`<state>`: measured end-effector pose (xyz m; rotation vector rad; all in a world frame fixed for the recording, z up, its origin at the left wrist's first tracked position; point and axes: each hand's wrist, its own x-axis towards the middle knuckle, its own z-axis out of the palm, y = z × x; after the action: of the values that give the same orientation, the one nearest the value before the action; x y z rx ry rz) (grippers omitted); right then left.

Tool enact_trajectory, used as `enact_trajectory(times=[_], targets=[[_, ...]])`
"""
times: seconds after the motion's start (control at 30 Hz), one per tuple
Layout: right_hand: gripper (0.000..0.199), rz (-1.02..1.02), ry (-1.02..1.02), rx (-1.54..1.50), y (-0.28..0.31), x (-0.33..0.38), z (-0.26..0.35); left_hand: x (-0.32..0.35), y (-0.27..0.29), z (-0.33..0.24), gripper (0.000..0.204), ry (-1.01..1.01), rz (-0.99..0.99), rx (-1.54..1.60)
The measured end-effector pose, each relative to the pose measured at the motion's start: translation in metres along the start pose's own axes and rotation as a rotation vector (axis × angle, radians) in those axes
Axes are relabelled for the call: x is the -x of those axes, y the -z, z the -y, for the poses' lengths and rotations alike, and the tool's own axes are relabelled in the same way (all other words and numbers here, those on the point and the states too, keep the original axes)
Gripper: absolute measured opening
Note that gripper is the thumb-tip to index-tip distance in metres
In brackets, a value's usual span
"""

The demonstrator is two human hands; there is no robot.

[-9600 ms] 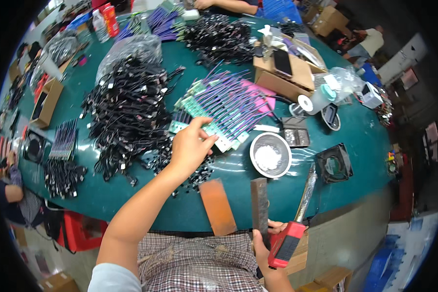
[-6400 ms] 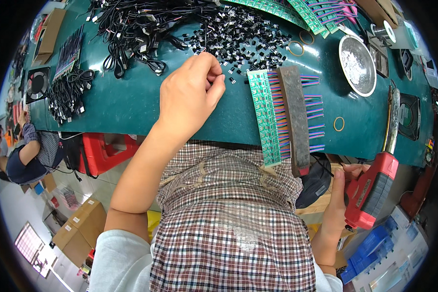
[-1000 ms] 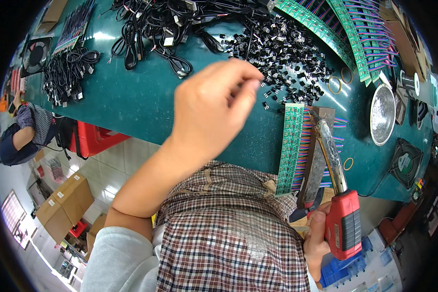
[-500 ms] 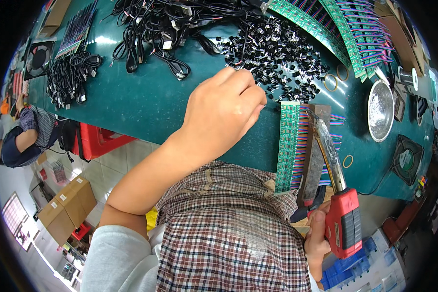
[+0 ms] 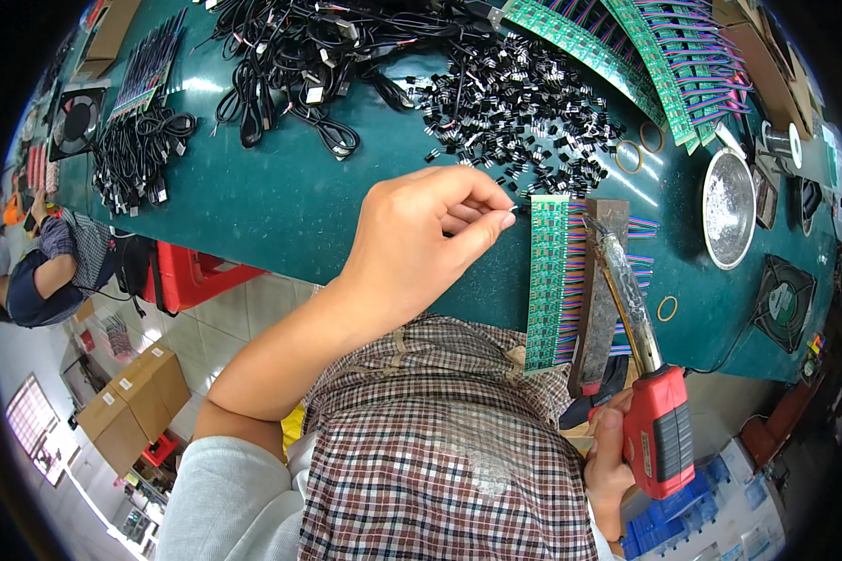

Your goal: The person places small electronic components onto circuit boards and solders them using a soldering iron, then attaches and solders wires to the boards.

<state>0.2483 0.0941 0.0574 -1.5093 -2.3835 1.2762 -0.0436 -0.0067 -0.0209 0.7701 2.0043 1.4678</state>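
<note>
Green tabletop (image 5: pixel 281 206) beneath left grip (image 5: pixel 421 234) pinching a component; right grip (image 5: pixel 617 458) clasps soldering iron (image 5: pixel 650 393).

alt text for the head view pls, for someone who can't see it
A person's left hand pinches a tiny component beside a green circuit board strip on a teal workbench, while the right hand holds a red soldering iron. Small black components and black cables lie behind.
</note>
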Motion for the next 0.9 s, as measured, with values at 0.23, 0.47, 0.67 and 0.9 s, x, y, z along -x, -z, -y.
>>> enact_trajectory(times=[0.23,0.47,0.67,0.9], targets=[[0.03,-0.02,-0.031,-0.048,-0.004,0.002,-0.005,0.004,-0.008,-0.001,0.008,0.13,0.055,0.141],[0.029,0.012,0.041,0.033,-0.003,-0.001,-0.009,0.002,-0.014,-0.002,0.008,0.247,0.037,0.223],[0.021,0.01,0.049,-0.084,-0.011,-0.005,0.0,-0.005,-0.012,0.0,0.009,0.269,0.075,0.262],[0.019,0.034,0.057,-0.085,-0.012,-0.009,0.0,-0.011,-0.009,-0.004,0.016,0.347,0.119,0.227]])
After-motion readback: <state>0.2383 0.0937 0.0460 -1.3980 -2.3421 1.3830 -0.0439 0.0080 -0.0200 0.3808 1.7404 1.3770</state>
